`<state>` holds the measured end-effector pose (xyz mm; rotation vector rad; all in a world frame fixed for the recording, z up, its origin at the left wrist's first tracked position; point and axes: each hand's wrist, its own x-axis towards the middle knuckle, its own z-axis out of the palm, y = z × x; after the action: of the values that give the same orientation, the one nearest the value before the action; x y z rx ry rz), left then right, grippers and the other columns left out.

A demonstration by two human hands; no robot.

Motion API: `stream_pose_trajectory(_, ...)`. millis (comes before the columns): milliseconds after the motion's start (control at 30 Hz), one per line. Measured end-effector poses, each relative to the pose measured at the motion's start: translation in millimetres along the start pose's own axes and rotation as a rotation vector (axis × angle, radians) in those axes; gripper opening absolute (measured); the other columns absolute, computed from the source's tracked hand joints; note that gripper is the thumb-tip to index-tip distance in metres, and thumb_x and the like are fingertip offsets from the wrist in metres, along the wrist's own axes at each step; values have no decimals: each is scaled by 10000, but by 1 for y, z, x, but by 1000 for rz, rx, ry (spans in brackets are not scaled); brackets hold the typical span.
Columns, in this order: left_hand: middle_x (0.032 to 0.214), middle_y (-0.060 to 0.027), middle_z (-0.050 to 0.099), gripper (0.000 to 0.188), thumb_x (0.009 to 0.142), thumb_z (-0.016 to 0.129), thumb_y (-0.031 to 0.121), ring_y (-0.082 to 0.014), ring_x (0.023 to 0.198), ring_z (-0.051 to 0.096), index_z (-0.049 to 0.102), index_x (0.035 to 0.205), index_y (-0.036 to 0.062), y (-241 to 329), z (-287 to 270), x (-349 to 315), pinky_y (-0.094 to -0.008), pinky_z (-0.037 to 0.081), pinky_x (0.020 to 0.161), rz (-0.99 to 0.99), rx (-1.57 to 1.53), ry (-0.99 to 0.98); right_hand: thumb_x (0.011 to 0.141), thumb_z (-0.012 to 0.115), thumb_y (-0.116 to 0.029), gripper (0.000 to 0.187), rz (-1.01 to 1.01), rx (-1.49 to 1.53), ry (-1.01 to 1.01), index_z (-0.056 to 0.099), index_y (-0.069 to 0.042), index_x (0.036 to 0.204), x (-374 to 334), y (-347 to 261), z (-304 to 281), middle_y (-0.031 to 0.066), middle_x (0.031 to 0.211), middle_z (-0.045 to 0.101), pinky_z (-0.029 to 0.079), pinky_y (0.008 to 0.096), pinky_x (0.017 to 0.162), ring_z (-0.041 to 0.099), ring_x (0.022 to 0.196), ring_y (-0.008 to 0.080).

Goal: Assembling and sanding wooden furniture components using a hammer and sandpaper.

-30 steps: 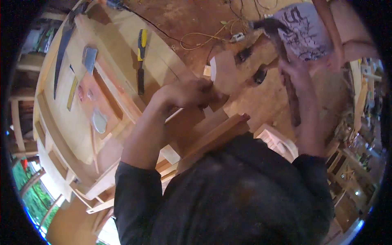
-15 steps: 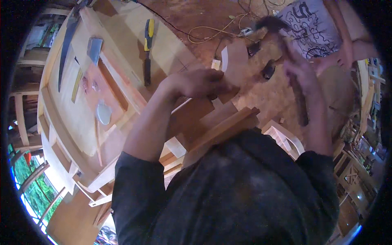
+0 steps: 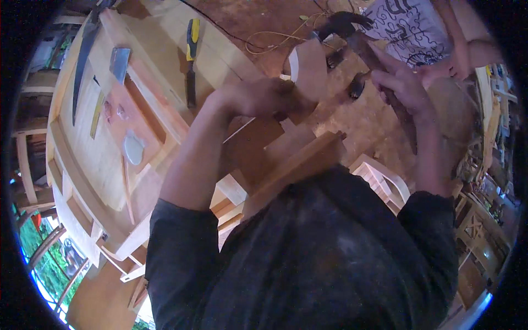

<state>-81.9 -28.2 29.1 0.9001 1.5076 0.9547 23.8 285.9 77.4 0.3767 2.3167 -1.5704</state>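
My right hand (image 3: pixel 404 88) is closed around the handle of a claw hammer (image 3: pixel 360 48), whose dark head is raised at the upper right. My left hand (image 3: pixel 267 99) closes on the near end of a pale, curved wooden piece (image 3: pixel 311 63), which stands out beyond the fingers. Its fingertips are partly hidden and dim. Just below the left hand, a small wooden block (image 3: pixel 291 140) lies beside a long wooden rail (image 3: pixel 302 168) in front of my body.
To the left, a wide wooden panel (image 3: pixel 220 55) carries a yellow-and-black handled chisel (image 3: pixel 191 60), a saw blade (image 3: pixel 83 71) and a whitish oval patch (image 3: pixel 133 148). Another person in a patterned garment (image 3: pixel 407 30) sits at the upper right. A yellow cord (image 3: pixel 275 34) lies on the brown floor.
The hammer has swung up and to the left, its head now nearer the curved piece. My left hand keeps its hold, and the whole view has shifted slightly.
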Motion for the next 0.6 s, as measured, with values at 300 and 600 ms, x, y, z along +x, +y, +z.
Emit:
stream_pose_trajectory(300,1052,-92,657,577,849,678,445,-182,931,604,592,1193,-9,8,-8,14,-329,486,821,-175,-191,240,899,618,-193,629,-62,-10,106,360,-135,1469,-17,14,32,-10,960,618,484,255,719,557,749,102)
stream_pose_trajectory(600,1079,-137,664,538,775,742,320,-207,953,650,604,1165,-23,-9,12,48,-355,529,785,-233,-244,553,896,627,-209,658,73,222,156,331,-161,1481,-42,32,57,3,764,562,468,264,563,527,647,100)
